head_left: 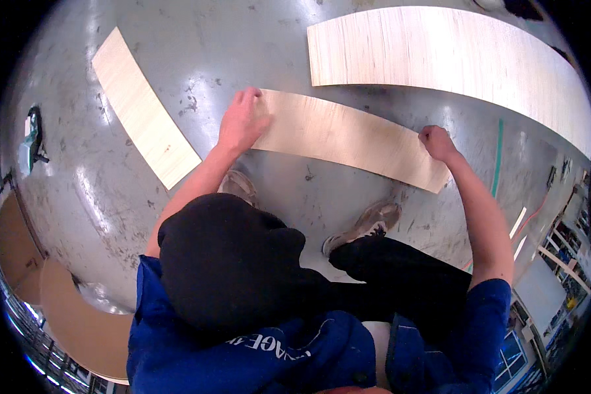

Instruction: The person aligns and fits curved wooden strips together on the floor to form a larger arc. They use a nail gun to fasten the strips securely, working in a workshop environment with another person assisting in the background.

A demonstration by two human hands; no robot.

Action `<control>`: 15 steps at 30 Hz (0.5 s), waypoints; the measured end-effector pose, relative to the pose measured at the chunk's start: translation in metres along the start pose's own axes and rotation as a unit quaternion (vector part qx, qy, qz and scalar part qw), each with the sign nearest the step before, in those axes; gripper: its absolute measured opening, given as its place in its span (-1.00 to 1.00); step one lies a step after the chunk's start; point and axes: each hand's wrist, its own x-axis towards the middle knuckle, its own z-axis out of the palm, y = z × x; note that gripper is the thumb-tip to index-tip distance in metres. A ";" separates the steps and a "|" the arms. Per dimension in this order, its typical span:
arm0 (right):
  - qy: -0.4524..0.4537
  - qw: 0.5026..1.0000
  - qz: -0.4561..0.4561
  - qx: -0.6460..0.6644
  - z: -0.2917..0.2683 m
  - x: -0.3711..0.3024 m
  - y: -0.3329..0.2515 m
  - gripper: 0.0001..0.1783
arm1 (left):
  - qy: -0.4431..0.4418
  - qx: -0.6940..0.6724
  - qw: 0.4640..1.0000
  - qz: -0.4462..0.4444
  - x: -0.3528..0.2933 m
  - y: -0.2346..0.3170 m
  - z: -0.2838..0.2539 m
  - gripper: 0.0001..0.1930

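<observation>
Just above the floor in front of my feet is a thin, pale wood board point(341, 134), slightly tilted from upper left to lower right. My left hand point(244, 121) is closed over its left end, fingers at the far corner and thumb on the face. My right hand point(438, 142) has its fingers curled at the far edge near the right end, gripping it there. A second narrow wood board point(144, 108) lies to the left of my left hand. Beyond my right hand, a much larger wood panel point(440, 56) covers the far right.
Grey, scuffed floor point(295, 174) surrounds the boards. A green tape line point(498, 154) runs at the right, near thin wood strips point(518, 222). Brown sheets point(79, 322) stand at lower left, and a green and clear item point(29, 143) lies at far left. My shoe point(368, 226) is close to the board.
</observation>
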 end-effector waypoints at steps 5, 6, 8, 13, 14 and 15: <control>0.010 0.997 0.017 -0.068 0.020 0.006 0.023 -0.71 | 0.021 0.007 0.998 0.054 -0.009 0.005 0.023 -0.76; 0.003 0.996 0.022 -0.084 0.022 0.004 0.032 -0.70 | 0.019 -0.003 0.998 0.057 -0.010 0.010 0.030 -0.79; -0.011 0.993 0.031 -0.115 0.026 0.001 0.050 -0.69 | 0.005 -0.007 0.998 0.067 -0.013 0.018 0.040 -0.81; -0.009 0.993 0.075 -0.093 0.027 -0.006 0.063 -0.69 | 0.007 -0.013 0.995 0.095 -0.017 0.027 0.056 -0.77; -0.006 0.993 0.068 -0.097 0.028 -0.007 0.067 -0.70 | 0.016 -0.010 0.996 0.093 -0.017 0.028 0.058 -0.77; -0.001 0.993 0.081 -0.081 0.026 -0.005 0.056 -0.71 | 0.027 -0.001 0.996 0.085 -0.016 0.025 0.055 -0.78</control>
